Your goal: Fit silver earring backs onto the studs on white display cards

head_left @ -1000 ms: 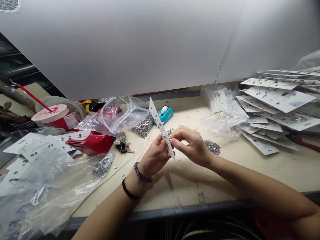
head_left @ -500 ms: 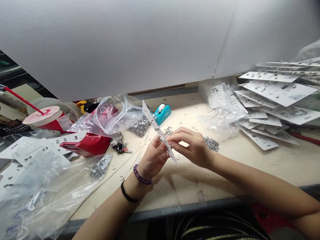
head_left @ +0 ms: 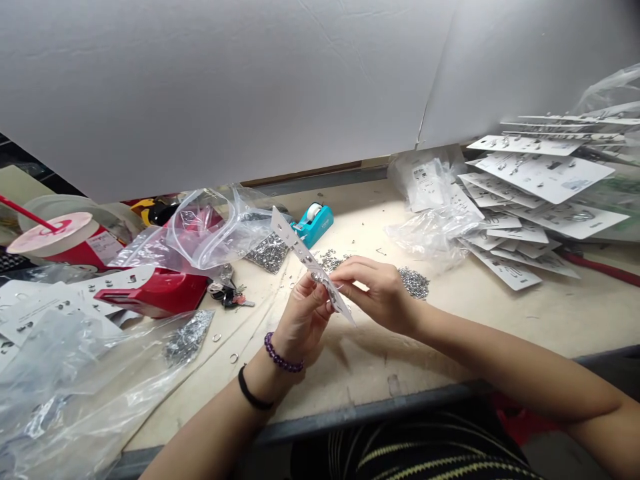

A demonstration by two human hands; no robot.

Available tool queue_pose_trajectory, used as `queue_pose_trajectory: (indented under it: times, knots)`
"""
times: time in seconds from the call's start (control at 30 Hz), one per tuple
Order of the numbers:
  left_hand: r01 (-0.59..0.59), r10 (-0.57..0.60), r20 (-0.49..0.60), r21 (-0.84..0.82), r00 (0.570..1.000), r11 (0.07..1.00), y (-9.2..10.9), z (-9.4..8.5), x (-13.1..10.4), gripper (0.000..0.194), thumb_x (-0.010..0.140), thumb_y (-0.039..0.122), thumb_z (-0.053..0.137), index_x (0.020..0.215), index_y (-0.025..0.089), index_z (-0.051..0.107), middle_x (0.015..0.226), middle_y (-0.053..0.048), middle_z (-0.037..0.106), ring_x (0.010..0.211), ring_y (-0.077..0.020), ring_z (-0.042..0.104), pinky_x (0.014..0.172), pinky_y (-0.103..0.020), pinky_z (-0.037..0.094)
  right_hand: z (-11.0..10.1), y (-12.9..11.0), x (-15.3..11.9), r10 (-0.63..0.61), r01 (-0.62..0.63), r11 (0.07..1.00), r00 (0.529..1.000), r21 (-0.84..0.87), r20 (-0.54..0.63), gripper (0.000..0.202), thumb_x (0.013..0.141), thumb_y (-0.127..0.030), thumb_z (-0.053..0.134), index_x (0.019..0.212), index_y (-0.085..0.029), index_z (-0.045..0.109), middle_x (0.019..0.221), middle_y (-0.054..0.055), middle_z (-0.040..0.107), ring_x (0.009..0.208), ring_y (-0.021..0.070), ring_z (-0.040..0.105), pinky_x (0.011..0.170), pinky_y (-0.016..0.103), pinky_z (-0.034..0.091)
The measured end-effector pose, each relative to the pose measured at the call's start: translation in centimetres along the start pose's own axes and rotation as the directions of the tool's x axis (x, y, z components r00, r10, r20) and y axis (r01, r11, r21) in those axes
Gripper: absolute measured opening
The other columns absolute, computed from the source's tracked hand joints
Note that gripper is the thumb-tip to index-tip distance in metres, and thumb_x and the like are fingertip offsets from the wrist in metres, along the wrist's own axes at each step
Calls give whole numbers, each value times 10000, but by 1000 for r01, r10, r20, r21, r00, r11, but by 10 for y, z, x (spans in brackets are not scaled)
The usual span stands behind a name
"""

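Note:
My left hand (head_left: 306, 315) grips a white earring card (head_left: 289, 241) between thumb and fingers. The card is tilted, seen nearly edge-on, with small silver earrings along its face. Against the card's right side, the thumb and fingertips of my right hand (head_left: 387, 293) are pinched together. What that pinch holds, if anything, is too small and hidden to make out. Loose small silver pieces (head_left: 330, 260) lie on the table behind the card, and a pile of silver pieces (head_left: 414, 283) sits beyond my right wrist.
A teal tape dispenser (head_left: 316, 225) stands behind my hands. To the left are clear plastic bags (head_left: 200, 227), a red tool (head_left: 155, 293), keys (head_left: 230, 293) and a red cup (head_left: 65, 240). A stack of filled cards (head_left: 545, 177) rises at the right beside crumpled plastic (head_left: 430, 233).
The view has shifted slightly, so the surroundings sit further left. Both hands stay at the card, which is turned a little; my right fingertips remain pinched beside it.

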State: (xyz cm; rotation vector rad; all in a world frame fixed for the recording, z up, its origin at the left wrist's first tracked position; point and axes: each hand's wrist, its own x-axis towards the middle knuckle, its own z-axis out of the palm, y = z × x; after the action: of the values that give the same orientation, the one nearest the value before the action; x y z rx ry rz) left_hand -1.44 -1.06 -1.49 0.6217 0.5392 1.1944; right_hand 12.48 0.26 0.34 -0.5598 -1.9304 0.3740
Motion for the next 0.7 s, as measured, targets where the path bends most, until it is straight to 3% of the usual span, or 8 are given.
queue_pose_trajectory:
  times: [0.27, 0.53, 0.7]
  knots:
    - [20, -22, -92, -27, 995, 999, -6, -3, 0, 156, 603, 143, 742, 713, 179, 638, 643, 49, 626, 562, -41, 570, 503, -107, 469, 3, 4, -2, -51, 51, 998, 999, -33, -4, 94, 830, -93, 500, 849, -100, 592, 766, 85, 619, 707, 117, 573, 632, 236, 502]
    - [42, -43, -29, -25, 999, 999, -1, -3, -2, 212, 529, 140, 779, 650, 173, 608, 541, 62, 569, 502, -49, 538, 465, -123, 448, -1, 4, 0, -39, 38, 999, 999, 31, 25, 87, 819, -95, 519, 854, -116, 596, 773, 70, 628, 724, 115, 579, 652, 239, 502]
    - [61, -62, -48, -25, 997, 998, -2, -1, -3, 218, 555, 116, 760, 674, 171, 586, 552, 68, 544, 501, -39, 513, 467, -121, 432, 1, 7, -2, -6, 5, 996, 1000, 85, 14, 94, 824, -119, 518, 835, -120, 612, 767, 71, 629, 710, 120, 586, 637, 246, 505]
